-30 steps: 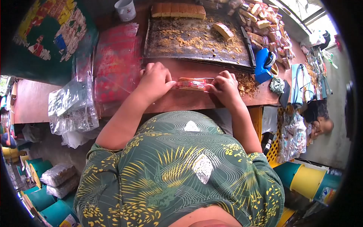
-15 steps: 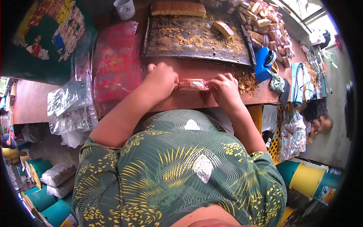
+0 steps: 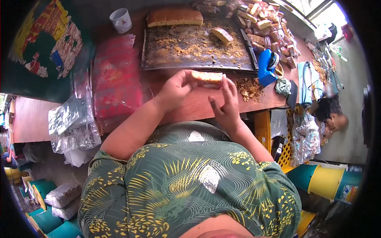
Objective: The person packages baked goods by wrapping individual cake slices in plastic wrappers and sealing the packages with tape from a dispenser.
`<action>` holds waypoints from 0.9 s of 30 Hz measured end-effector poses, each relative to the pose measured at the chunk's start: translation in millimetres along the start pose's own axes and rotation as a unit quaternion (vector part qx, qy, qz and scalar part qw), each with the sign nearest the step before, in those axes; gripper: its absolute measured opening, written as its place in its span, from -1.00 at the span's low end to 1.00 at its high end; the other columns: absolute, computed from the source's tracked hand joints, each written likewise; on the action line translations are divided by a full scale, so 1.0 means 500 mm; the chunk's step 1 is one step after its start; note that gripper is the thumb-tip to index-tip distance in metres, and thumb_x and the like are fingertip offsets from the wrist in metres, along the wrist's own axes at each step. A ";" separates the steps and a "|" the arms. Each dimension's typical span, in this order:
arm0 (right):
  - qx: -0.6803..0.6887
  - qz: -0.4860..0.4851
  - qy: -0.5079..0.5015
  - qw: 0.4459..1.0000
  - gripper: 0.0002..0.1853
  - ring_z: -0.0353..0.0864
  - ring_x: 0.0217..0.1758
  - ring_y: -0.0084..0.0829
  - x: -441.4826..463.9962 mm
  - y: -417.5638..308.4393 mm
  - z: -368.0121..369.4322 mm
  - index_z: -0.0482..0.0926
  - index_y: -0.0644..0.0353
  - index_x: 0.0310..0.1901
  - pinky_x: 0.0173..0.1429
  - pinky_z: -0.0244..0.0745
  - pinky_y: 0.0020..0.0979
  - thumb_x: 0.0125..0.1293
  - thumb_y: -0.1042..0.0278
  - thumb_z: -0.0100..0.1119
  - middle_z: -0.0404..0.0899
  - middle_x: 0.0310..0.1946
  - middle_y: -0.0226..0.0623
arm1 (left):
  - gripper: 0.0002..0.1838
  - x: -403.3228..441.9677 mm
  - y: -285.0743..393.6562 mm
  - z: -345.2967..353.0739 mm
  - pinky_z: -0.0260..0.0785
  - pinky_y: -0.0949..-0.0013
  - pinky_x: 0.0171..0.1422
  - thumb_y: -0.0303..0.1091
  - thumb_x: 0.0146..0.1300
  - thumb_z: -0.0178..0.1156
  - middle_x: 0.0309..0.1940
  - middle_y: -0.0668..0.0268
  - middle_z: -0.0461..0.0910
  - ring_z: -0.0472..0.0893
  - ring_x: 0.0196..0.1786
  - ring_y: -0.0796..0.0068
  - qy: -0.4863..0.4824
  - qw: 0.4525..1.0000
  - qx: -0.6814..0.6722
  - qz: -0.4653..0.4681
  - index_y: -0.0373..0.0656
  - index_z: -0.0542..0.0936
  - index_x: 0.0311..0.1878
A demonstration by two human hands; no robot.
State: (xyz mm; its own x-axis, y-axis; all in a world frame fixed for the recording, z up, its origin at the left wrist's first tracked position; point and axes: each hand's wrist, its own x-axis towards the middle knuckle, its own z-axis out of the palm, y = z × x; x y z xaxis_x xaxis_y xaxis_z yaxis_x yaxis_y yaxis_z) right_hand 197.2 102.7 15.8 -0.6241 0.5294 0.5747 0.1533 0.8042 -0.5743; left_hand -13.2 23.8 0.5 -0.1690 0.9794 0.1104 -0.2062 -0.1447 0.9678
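My left hand point(image 3: 174, 90) is closed on the left end of a slice of cake in clear printed wrapping point(image 3: 208, 79), raised over the table's front part. The fingertips of my right hand point(image 3: 229, 104) touch the right end of this package, while the thumb stands apart below. Beyond both hands lies a dark baking tray point(image 3: 178, 59) strewn with crumbs. At its back edge rests a long row of cut cake point(image 3: 174, 18), and one loose cake slice point(image 3: 222, 35) lies towards its right side.
A knife point(image 3: 249, 45) lies along the tray's right edge. Beside it are a blue tape dispenser point(image 3: 266, 69), a crumb heap point(image 3: 250, 89) and a pile of wrapped slices point(image 3: 270, 27). Red plastic sheets point(image 3: 117, 75), clear bags point(image 3: 73, 119) and a white mug point(image 3: 120, 21) are on the left.
The wrapped cake slice has been raised and tilted. My right hand's thumb has let go and spread away from the wrapping, while my left hand keeps hold. The whole view has shifted slightly.
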 end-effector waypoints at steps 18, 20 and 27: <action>-0.164 0.075 0.144 0.973 -0.70 0.69 -0.01 -0.25 0.063 0.221 -0.280 0.74 0.18 0.11 0.17 0.56 -0.30 0.36 0.40 0.41 0.71 -0.09 -0.20 | -0.15 -0.058 0.012 0.001 0.13 0.03 0.59 0.09 0.18 0.47 0.49 0.17 0.47 0.42 0.51 0.13 -0.086 0.829 0.533 0.146 -0.14 0.49 0.46; -0.197 0.162 0.113 0.960 -0.80 0.66 0.03 -0.26 0.076 0.268 -0.370 0.85 0.08 -0.07 0.14 0.55 -0.30 0.30 0.29 0.50 0.64 -0.08 -0.24 | -0.15 -0.058 0.009 0.002 0.15 0.03 0.58 0.08 0.18 0.48 0.47 0.17 0.49 0.44 0.50 0.15 -0.080 0.829 0.533 0.153 -0.14 0.49 0.47; -0.334 0.244 -0.113 0.904 -0.79 0.58 0.15 -0.22 0.157 0.306 -0.461 0.89 -0.10 -0.17 0.29 0.49 -0.19 0.14 0.16 0.61 0.61 -0.07 -0.29 | -0.13 -0.057 0.014 -0.001 0.16 0.05 0.58 0.08 0.16 0.49 0.49 0.17 0.48 0.46 0.51 0.20 -0.088 0.830 0.532 0.145 -0.14 0.48 0.48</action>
State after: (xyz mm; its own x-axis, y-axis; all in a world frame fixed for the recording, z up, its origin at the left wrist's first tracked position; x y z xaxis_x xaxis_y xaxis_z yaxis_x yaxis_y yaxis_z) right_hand 348.3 329.4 107.5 -0.4863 0.8568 0.1717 0.8333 0.5138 -0.2039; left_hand -10.4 -5.3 3.8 0.1000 0.9440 0.3143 0.8015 -0.2636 0.5368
